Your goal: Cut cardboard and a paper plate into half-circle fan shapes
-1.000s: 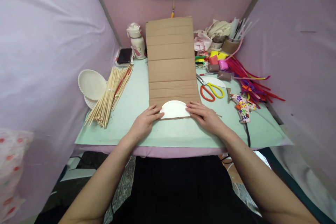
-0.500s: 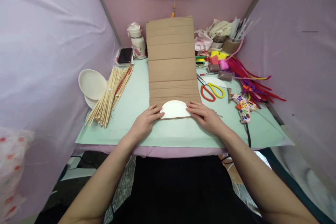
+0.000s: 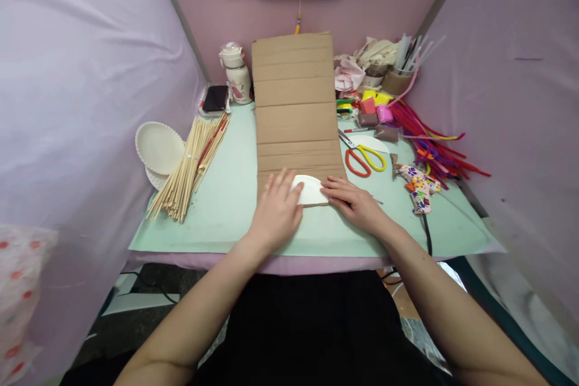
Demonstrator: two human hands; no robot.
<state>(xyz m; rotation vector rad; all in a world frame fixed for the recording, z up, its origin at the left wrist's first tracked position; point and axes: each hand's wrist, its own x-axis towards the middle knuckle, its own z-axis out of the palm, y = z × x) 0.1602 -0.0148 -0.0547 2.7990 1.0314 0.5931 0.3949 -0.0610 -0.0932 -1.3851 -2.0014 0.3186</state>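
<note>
A white half-circle of paper plate (image 3: 310, 191) lies on the near end of a long brown cardboard sheet (image 3: 296, 96), its straight side along the cardboard's near edge. My left hand (image 3: 279, 208) is spread over the left part of the half-circle and hides it, with the fingertips reaching onto the cardboard. On the right end, my right hand (image 3: 353, 200) lies with its fingers stretched out, touching the piece and the cardboard beside it. Both hands look open and flat.
Scissors (image 3: 362, 160) with red and yellow handles lie right of the cardboard, near a flower-patterned glue gun (image 3: 421, 190). Behind are pipe cleaners (image 3: 434, 139) and clay packs (image 3: 386, 132). At left are wooden sticks (image 3: 185, 172), paper plates (image 3: 159, 148), a phone (image 3: 216, 98) and a bottle (image 3: 237, 75).
My left hand has moved right and inward from the half-circle's left end and now covers its left part. My right hand stays in place, and the half-circle has not visibly moved.
</note>
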